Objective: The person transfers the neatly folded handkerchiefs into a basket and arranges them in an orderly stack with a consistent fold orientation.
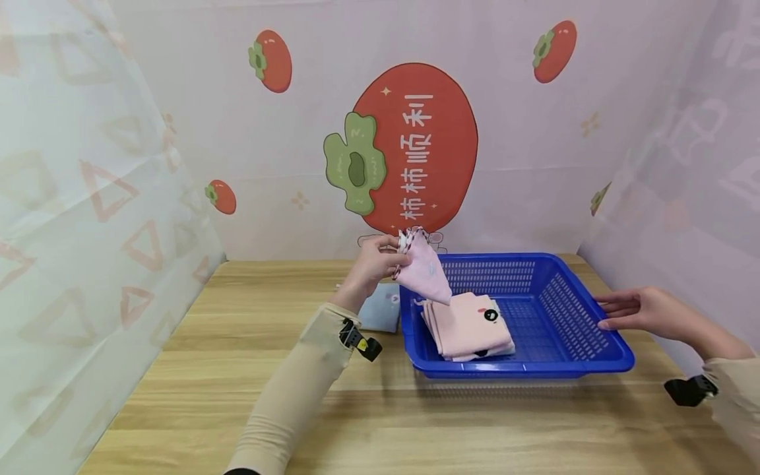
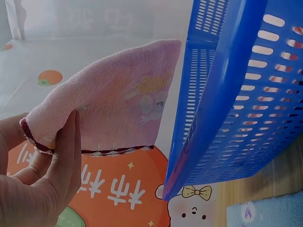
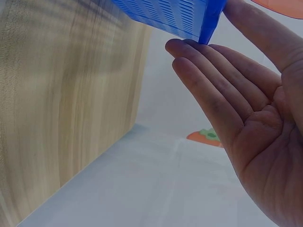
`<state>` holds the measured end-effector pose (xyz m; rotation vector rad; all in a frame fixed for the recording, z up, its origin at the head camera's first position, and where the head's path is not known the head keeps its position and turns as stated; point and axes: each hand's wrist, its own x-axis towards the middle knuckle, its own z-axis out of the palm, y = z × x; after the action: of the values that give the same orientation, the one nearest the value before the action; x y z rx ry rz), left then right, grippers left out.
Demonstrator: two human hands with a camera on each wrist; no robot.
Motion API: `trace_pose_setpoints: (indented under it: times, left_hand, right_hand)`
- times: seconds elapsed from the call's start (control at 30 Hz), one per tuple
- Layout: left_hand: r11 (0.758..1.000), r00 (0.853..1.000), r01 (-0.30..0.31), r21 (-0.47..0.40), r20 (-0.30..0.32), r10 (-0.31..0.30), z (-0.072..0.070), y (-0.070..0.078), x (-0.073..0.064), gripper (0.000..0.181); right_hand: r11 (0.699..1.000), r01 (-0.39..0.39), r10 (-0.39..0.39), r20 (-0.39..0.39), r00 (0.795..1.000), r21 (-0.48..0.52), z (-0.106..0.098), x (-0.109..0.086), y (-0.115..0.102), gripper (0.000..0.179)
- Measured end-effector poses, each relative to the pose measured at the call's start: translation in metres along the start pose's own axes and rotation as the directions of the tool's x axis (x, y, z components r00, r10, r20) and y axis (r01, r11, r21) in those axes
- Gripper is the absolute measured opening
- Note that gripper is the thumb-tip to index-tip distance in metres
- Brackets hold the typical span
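My left hand (image 1: 380, 260) pinches a folded pink towel (image 1: 424, 267) by its edge, above the left side of a blue plastic basket (image 1: 522, 368). In the left wrist view, the towel (image 2: 113, 90) shows dark red stitching and a faint printed pattern, and hangs beside the basket wall. Folded towels (image 1: 469, 326), the top one pink with a black cartoon face, lie stacked in the basket's left part. At the basket's right rim is my right hand (image 1: 647, 313). The right wrist view shows its thumb and fingers (image 3: 208, 90) on opposite sides of the rim (image 3: 210, 21).
A folded light blue towel (image 1: 380, 310) lies on the wooden table (image 1: 225, 369), left of the basket and partly hidden by my left arm. Fabric walls (image 1: 505, 198) with printed persimmons enclose the table at the back and sides.
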<state>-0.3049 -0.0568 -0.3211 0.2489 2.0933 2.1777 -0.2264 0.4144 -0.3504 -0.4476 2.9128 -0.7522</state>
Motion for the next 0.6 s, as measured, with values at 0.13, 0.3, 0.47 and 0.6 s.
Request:
trace_pose_setpoints:
  times: [0.13,0.3,0.47,0.6]
  left_hand:
    - [1.0,1.0,-0.006,0.005,-0.002,0.006,0.003,0.0,0.001,0.015]
    - [1.0,1.0,0.003,0.001,0.006,-0.003,0.008,0.001,0.003,0.015]
    - [1.0,1.0,0.027,-0.01,0.013,-0.027,0.014,0.002,0.005,0.016]
    - [0.999,0.999,0.036,0.003,0.005,-0.036,0.019,0.003,0.007,0.017]
  right_hand:
    - [1.0,0.007,-0.007,-0.003,1.0,0.014,0.001,0.0,-0.003,0.058]
    - [1.0,0.007,-0.007,-0.002,1.0,0.018,0.0,0.0,-0.004,0.058]
    - [1.0,0.002,-0.002,-0.003,1.0,0.009,0.0,0.0,-0.003,0.058]
    - [1.0,0.0,0.0,-0.003,1.0,0.014,0.0,0.0,-0.002,0.058]
